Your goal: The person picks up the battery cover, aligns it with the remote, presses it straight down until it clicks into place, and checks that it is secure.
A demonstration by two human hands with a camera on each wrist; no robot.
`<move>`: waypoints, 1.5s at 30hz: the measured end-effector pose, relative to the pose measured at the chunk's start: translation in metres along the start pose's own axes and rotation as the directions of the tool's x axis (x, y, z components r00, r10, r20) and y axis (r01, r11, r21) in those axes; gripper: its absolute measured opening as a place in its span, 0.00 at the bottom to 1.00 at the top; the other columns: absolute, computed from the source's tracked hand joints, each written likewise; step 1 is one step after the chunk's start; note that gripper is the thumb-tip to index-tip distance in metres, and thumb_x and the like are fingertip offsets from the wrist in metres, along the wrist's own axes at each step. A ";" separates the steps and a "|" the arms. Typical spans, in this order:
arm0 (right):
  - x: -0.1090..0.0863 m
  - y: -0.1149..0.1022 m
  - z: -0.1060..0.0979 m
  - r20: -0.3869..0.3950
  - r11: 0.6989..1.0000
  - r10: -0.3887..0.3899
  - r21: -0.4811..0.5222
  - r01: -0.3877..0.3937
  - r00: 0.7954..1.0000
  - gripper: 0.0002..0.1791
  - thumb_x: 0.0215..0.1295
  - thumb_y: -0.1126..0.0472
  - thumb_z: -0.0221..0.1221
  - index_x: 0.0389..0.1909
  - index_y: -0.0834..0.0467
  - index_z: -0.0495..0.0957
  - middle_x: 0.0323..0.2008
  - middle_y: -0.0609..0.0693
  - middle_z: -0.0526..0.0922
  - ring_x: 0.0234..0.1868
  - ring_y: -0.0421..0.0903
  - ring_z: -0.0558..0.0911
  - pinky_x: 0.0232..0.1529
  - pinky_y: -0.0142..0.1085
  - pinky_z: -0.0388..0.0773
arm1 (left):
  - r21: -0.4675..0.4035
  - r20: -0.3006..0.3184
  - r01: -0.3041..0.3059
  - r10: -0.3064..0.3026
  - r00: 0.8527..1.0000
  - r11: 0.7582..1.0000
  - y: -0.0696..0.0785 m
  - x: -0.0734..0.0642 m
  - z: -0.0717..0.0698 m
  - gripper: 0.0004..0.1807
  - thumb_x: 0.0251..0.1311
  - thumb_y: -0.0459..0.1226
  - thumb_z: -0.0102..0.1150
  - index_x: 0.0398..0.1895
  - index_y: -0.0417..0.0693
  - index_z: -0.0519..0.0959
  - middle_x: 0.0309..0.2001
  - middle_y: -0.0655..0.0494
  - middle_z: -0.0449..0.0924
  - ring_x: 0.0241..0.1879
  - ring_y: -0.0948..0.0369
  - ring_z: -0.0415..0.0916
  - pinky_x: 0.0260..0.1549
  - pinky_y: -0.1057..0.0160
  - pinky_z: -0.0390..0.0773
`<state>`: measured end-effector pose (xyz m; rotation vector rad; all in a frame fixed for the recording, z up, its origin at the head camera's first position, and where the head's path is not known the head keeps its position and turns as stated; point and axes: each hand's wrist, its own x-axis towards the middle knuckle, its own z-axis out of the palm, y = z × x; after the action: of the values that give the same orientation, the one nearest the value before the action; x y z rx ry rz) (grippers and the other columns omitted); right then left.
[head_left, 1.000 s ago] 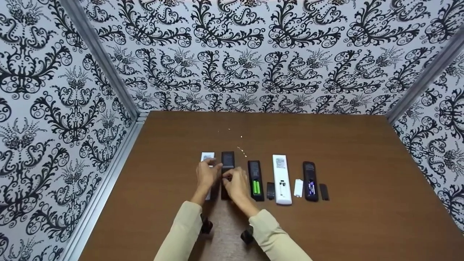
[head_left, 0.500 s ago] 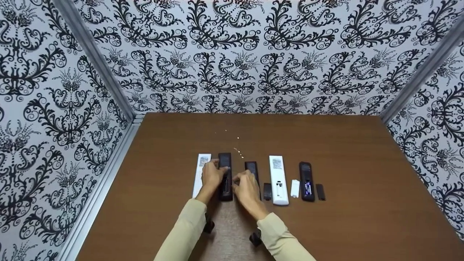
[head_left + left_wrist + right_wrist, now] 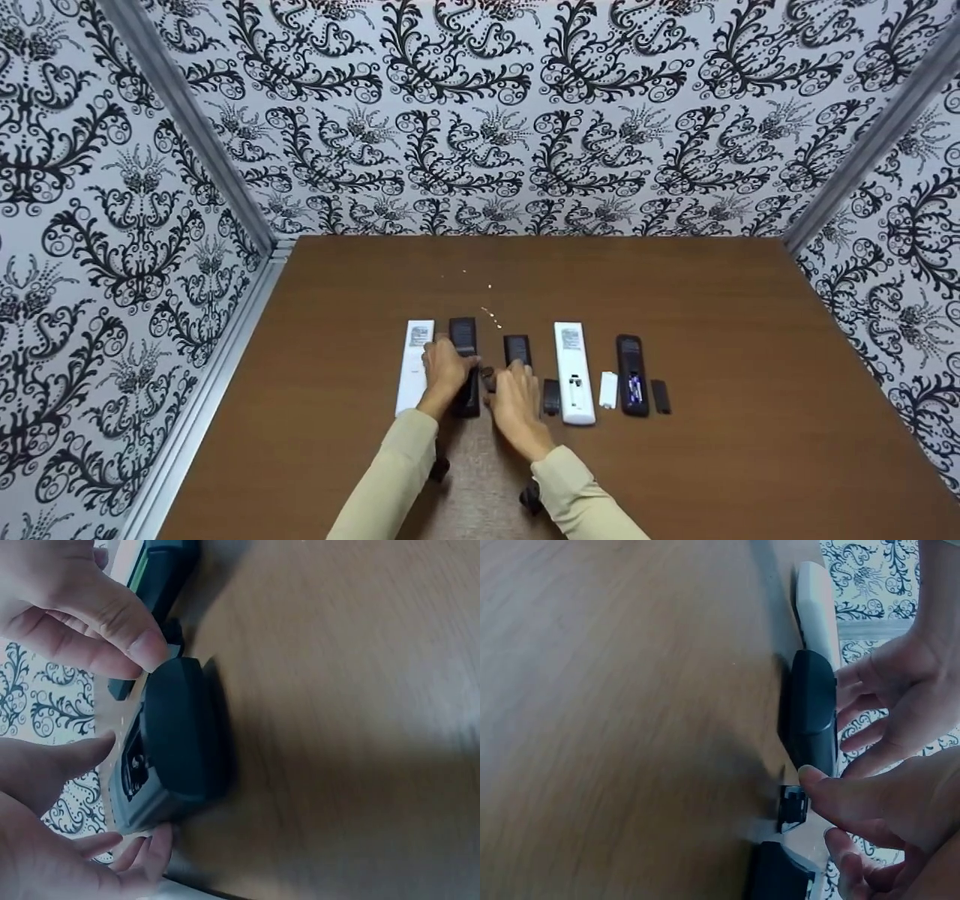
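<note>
My left hand [image 3: 446,371] lies over the left side of a black remote control [image 3: 463,334], back up on the table. In the left wrist view its fingertips touch the remote's side, while the thumb is held apart above the uncovered battery compartment [image 3: 136,765]. My right hand [image 3: 516,401] hovers just right of that remote, loosely bent. A small black battery cover [image 3: 792,808] lies on the table close by its thumb and fingertips, which appear apart from it. That hand hides most of a shorter black remote [image 3: 517,347].
A white remote [image 3: 411,382] lies at the left. Rightward lie a black cover [image 3: 551,397], a white remote [image 3: 574,367] with its compartment uncovered, a white cover [image 3: 608,390], a black remote [image 3: 631,360] holding batteries and another black cover [image 3: 661,397]. Patterned walls enclose the table [image 3: 337,285].
My left hand has moved from the white remote to the black one beside it. The right hand has moved rightward off the black remote, and the small cover now shows beside it.
</note>
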<state>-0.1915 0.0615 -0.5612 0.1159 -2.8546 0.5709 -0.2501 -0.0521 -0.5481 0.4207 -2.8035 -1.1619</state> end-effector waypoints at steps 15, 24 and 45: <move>-0.005 0.006 0.006 -0.003 0.999 -0.033 -0.013 0.033 0.999 0.08 0.50 0.65 0.71 0.18 0.58 0.81 0.32 0.53 0.80 0.37 0.55 0.79 0.43 0.47 0.78 | -0.078 0.061 0.005 0.000 0.998 0.997 -0.004 0.004 0.005 0.34 0.39 0.35 0.82 0.48 0.29 0.73 0.39 0.34 0.83 0.43 0.43 0.82 0.47 0.50 0.82; -0.005 0.006 0.004 -0.014 0.999 -0.025 0.043 0.025 1.000 0.07 0.52 0.60 0.74 0.24 0.55 0.85 0.33 0.50 0.79 0.37 0.50 0.78 0.40 0.44 0.77 | -0.106 0.086 -0.039 0.049 0.995 0.994 -0.010 0.011 0.001 0.17 0.61 0.34 0.66 0.43 0.25 0.76 0.37 0.33 0.83 0.40 0.43 0.82 0.43 0.49 0.83; -0.008 -0.004 0.005 -0.104 0.890 -0.108 0.432 0.142 0.989 0.08 0.52 0.69 0.73 0.29 0.61 0.82 0.47 0.58 0.87 0.49 0.56 0.86 0.52 0.46 0.82 | -0.496 0.287 0.031 0.129 0.949 0.868 -0.045 0.029 -0.006 0.23 0.67 0.32 0.59 0.61 0.25 0.72 0.46 0.32 0.84 0.40 0.53 0.84 0.39 0.60 0.84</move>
<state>-0.1847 0.0565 -0.5662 0.3419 -2.5689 1.1549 -0.2666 -0.0946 -0.5768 0.1240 -2.5669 -2.0143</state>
